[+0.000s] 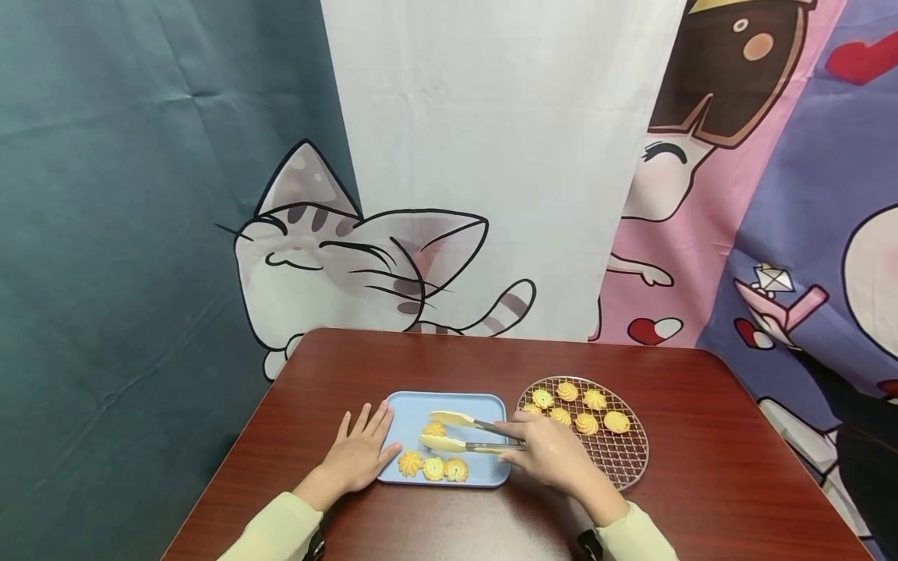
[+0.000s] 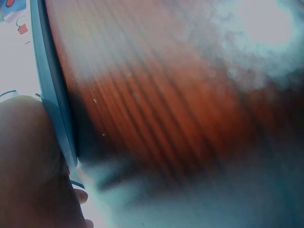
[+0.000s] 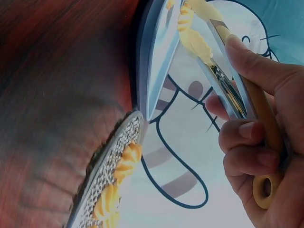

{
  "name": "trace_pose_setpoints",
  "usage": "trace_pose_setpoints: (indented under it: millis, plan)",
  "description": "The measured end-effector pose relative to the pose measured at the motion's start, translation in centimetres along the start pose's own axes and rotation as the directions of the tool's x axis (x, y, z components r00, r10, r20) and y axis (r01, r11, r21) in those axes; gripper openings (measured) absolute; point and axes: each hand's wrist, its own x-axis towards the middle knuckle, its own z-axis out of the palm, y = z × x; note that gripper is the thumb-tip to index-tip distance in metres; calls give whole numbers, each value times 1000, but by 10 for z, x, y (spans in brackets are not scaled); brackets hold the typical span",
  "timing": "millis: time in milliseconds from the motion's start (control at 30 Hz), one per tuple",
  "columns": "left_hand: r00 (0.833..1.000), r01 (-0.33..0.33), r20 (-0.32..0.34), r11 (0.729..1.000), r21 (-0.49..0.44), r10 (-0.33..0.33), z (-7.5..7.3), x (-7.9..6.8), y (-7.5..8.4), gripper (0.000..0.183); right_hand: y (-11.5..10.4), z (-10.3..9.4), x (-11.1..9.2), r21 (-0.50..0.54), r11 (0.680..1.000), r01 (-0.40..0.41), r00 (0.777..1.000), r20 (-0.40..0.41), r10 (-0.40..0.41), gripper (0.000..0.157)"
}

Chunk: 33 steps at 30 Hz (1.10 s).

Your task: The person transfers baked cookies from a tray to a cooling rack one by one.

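Cookie [image 1: 433, 429] between tips of tongs [image 1: 491, 448], about mid-tray [image 1: 414, 406], left of right hand [image 1: 550, 452] gripping tongs roughly parallel to tray's long edges; left hand [image 1: 356, 453], nearer, spread at left edge.

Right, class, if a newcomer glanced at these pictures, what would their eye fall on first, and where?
Probably the big cartoon cat on the backdrop, behind the dark red table. Next, perhaps, the yellow-tipped tongs in the right hand, their tips either side of a cookie at the pale blue tray. To the tray's right, a round wire rack holds more golden cookies.
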Motion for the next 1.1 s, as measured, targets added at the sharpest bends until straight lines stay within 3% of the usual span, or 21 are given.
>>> trace_pose_setpoints:
  millis: [600,833,1100]
  plan:
    - [1000,-8,-2,1000,0,8,2,1,-1,72,12,-20,-35,-51,999,1,998,-61,-4,49]
    - [1000,3,30,1000,10,-3,-4,0,2,70,14,-27,-44,-81,996,29,994,-101,-37,50]
    - [999,6,33,1000,13,-7,-7,0,4,70,17,-33,-54,-89,996,13,992,-123,-23,51]
